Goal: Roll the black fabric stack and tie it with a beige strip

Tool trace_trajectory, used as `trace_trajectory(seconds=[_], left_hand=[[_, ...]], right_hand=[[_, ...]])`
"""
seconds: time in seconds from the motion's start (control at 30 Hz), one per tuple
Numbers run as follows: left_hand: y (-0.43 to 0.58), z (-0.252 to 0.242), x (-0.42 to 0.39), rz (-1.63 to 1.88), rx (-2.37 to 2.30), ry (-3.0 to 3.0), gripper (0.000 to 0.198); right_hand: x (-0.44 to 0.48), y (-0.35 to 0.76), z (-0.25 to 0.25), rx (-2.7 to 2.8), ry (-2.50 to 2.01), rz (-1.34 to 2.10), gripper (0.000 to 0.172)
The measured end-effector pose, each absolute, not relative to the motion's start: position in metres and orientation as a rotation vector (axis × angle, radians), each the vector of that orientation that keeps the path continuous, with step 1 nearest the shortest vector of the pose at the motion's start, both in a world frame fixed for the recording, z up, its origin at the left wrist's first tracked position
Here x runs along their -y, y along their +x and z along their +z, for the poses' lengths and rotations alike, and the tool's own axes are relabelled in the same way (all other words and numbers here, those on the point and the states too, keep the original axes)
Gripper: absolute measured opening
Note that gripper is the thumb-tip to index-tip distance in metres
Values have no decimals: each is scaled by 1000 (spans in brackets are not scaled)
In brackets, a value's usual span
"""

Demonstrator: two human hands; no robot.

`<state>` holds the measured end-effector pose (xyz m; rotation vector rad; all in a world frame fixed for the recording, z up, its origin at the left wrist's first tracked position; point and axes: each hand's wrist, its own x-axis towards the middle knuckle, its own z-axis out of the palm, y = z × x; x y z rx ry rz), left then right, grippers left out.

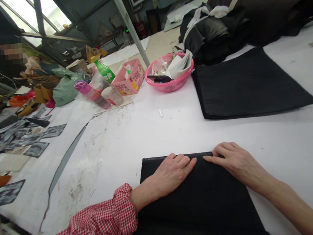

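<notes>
A piece of black cloth [198,206] lies on the white table in front of me, with a thin grey-black strip along its far edge. My left hand [175,169] rests on that edge near the middle, fingers curled over it and the thumb side flat on the cloth. Close by on the right, my right hand [234,160] grips the same edge at its far right corner, thumb on top and fingers beyond the edge. The fingertips of both hands are partly hidden. A red checked sleeve [100,226] covers my left forearm.
Beyond sits a stack of black cloth [252,82], with dark fabric rolls [262,11] behind. A pink basket [170,83], pink box [130,77], bottle [92,94] and jar [112,96] stand further back. A small white chalk piece [161,112] lies mid-table. Another person [14,53] is at far left.
</notes>
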<state>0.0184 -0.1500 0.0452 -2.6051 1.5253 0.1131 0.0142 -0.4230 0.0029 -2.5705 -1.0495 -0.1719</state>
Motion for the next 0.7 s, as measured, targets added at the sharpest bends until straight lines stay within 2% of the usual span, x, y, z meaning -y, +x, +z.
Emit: trace_trajectory(seconds=[0.7], left_hand=[[21, 43, 172, 125, -1593, -2574, 44]], right_hand=[[438, 3, 4, 953, -2576, -224, 41]])
